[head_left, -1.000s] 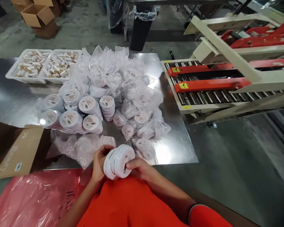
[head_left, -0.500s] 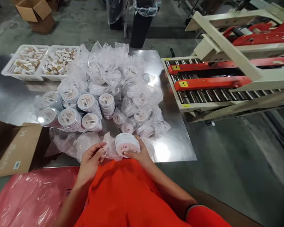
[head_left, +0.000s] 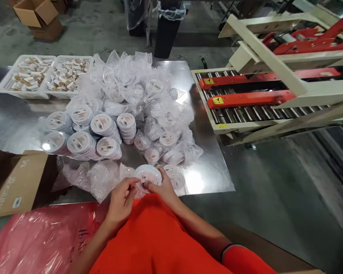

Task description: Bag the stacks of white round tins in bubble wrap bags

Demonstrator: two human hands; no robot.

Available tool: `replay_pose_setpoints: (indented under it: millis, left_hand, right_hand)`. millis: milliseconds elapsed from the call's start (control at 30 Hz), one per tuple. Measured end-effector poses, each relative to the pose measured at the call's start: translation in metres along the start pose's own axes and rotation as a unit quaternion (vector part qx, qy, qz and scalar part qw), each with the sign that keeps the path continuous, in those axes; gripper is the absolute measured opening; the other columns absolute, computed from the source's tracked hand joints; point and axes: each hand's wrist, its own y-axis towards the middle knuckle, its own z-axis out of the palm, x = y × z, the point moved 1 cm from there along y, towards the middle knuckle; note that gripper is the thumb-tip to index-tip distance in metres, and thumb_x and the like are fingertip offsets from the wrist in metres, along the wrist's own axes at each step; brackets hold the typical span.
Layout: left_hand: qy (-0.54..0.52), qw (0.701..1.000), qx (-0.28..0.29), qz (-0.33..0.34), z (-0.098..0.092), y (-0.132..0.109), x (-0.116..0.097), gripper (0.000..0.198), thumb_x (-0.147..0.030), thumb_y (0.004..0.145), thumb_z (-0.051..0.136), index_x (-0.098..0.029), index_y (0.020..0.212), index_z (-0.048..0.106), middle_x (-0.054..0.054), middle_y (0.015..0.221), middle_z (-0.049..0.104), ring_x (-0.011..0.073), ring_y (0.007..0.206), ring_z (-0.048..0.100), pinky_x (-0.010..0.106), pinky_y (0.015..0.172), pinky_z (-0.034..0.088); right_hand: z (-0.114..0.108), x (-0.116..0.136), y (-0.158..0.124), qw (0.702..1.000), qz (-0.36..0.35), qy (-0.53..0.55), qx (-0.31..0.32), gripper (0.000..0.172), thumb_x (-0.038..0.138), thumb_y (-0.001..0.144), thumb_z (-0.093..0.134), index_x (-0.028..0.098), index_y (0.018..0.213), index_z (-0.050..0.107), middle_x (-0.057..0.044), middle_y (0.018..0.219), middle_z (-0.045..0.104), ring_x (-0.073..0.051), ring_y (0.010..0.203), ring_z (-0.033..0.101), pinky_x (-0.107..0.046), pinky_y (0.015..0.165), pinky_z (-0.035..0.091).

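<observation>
Head view showed your right hand (head_left: pixel 165 191) holding a white disc (head_left: pixel 153 176) at the worktop's (head_left: pixel 213 167) near edge, your left hand's (head_left: pixel 120 200) grip indeterminable beside it, work apparently partway between bare stacks (head_left: pixel 103 127) and a bubble-wrapped pile (head_left: pixel 162 108).

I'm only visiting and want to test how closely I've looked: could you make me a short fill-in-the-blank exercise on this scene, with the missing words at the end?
1. The right hand lays its ____ across the labelled face of the white disc.
2. Side by side at the far left, the white baskets number ____.
3. The two long bars above the conveyor rollers are ____ in colour.
4. The cardboard box with printed lettering is on the person's ____ side.

Missing words: thumb; two; red; left.
</observation>
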Motion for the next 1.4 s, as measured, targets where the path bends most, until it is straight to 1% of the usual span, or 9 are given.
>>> replay_pose_setpoints:
  millis: [167,300,433,700,867,1000,1167,1267,1400]
  left_hand:
    - [-0.024,0.990,-0.135,-0.026,0.012,0.001,0.004,0.011,-0.028,0.086,0.052,-0.019,0.086,0.057,0.002,0.077,0.063,0.0136,0.068,0.061,0.025,0.063,0.049]
    - [-0.034,0.993,-0.108,0.034,0.016,0.001,0.001,0.008,-0.027,0.084,0.055,-0.020,0.079,0.056,0.001,0.074,0.060,0.0138,0.068,0.058,0.025,0.064,0.048]
    - [-0.099,0.975,-0.180,-0.083,0.014,0.003,0.005,0.011,-0.029,0.084,0.056,-0.019,0.088,0.055,0.002,0.083,0.058,0.0134,0.076,0.058,0.025,0.070,0.049]
    - [-0.243,0.946,-0.019,-0.212,0.005,0.012,-0.001,0.028,-0.028,0.074,0.064,-0.019,0.099,0.055,0.001,0.092,0.060,0.0129,0.077,0.060,0.026,0.070,0.050]
    - [0.008,0.991,-0.078,-0.109,0.006,0.018,-0.002,0.022,-0.017,0.073,0.056,-0.018,0.095,0.057,0.002,0.083,0.060,0.0139,0.069,0.058,0.026,0.063,0.046]
    - [0.263,0.955,-0.131,0.040,0.009,0.024,0.005,0.014,-0.016,0.084,0.049,-0.019,0.087,0.063,0.005,0.081,0.064,0.0176,0.074,0.060,0.028,0.067,0.042]
    - [0.366,0.907,-0.123,0.171,0.017,0.025,-0.003,0.018,-0.018,0.088,0.049,-0.020,0.089,0.067,0.003,0.070,0.065,0.0162,0.063,0.057,0.027,0.060,0.036]
    - [0.359,0.908,-0.135,0.167,0.022,0.021,-0.008,0.020,-0.015,0.086,0.050,-0.021,0.091,0.069,0.003,0.066,0.061,0.0159,0.059,0.053,0.027,0.059,0.033]
    - [0.282,0.948,-0.144,0.030,0.029,0.026,0.004,0.016,-0.011,0.081,0.049,-0.019,0.084,0.063,0.005,0.075,0.060,0.0180,0.070,0.056,0.028,0.065,0.036]
  right_hand:
    - [0.007,0.010,-0.010,0.958,-0.149,-0.241,0.038,0.060,0.021,0.069,0.062,0.019,0.127,0.046,-0.011,0.118,0.062,-0.027,0.103,0.060,-0.042,0.090,0.046]
    - [0.000,0.012,-0.004,0.966,-0.097,-0.224,0.079,0.071,0.022,0.066,0.067,0.019,0.132,0.042,-0.010,0.119,0.062,-0.026,0.102,0.062,-0.039,0.086,0.050]
    - [-0.011,0.012,-0.001,0.964,-0.154,-0.218,-0.006,0.061,0.026,0.069,0.067,0.019,0.126,0.046,-0.010,0.115,0.062,-0.025,0.100,0.061,-0.039,0.086,0.050]
    - [-0.009,0.012,-0.011,0.905,-0.282,-0.306,-0.088,0.054,0.026,0.075,0.062,0.020,0.124,0.042,-0.011,0.111,0.060,-0.026,0.097,0.058,-0.042,0.082,0.050]
    - [-0.007,0.012,-0.014,0.891,-0.303,-0.334,-0.052,0.059,0.021,0.072,0.058,0.020,0.127,0.039,-0.013,0.113,0.059,-0.028,0.100,0.056,-0.043,0.084,0.047]
    - [0.000,0.008,-0.015,0.883,-0.256,-0.394,0.008,0.067,0.018,0.063,0.060,0.018,0.127,0.044,-0.015,0.119,0.058,-0.032,0.104,0.054,-0.047,0.087,0.045]
    - [0.004,0.002,-0.011,0.912,-0.206,-0.354,-0.005,0.080,0.025,0.069,0.062,0.017,0.142,0.030,-0.018,0.124,0.053,-0.033,0.109,0.053,-0.047,0.088,0.047]
    - [0.000,0.004,-0.007,0.921,-0.233,-0.312,-0.022,0.082,0.030,0.074,0.061,0.018,0.146,0.022,-0.018,0.130,0.050,-0.034,0.111,0.052,-0.047,0.088,0.047]
    - [-0.004,0.011,-0.001,0.916,-0.210,-0.316,-0.128,0.067,0.031,0.073,0.065,0.019,0.134,0.041,-0.014,0.112,0.059,-0.031,0.099,0.054,-0.046,0.083,0.048]
